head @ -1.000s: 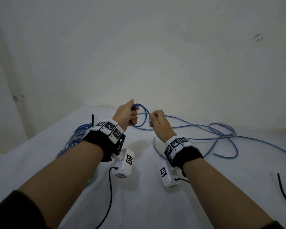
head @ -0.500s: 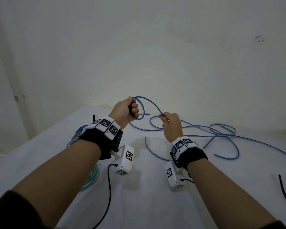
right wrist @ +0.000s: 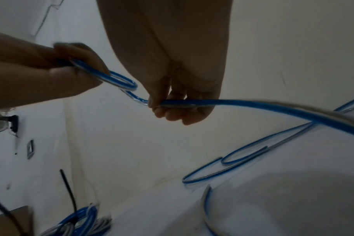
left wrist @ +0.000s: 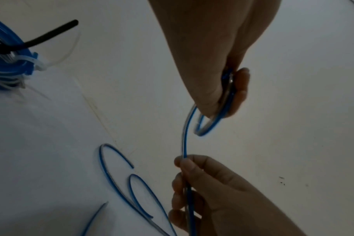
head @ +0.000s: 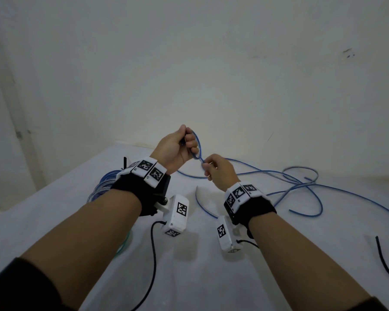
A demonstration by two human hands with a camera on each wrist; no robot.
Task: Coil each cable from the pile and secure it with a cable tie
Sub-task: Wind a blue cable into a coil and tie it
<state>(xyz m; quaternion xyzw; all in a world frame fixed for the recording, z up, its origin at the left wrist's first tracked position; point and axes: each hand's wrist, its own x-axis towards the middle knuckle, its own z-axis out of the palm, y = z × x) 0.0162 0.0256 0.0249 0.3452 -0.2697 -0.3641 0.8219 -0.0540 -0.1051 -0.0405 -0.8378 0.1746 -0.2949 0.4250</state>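
A thin blue cable [head: 301, 189] sprawls in loose bends over the white table [head: 211, 277]. My left hand [head: 180, 147] is raised above the table and grips a small loop of this cable [left wrist: 210, 126] between thumb and fingers. Just below and right of it, my right hand [head: 213, 169] pinches the same cable [right wrist: 232, 103] a short way along; the strand runs from there down to the table. The two hands are almost touching. A short cut end of blue cable [head: 202, 205] lies under the right wrist.
Finished blue coils [head: 103, 187] bound with ties lie at the left behind my left wrist; a black tie tail [left wrist: 51, 33] sticks up from them. A black cable tie [head: 384, 259] lies at the right table edge. The wall stands close behind the table.
My right hand has come back left and up to meet the left hand, bringing another length of cable to the loop. The left hand rose a little.
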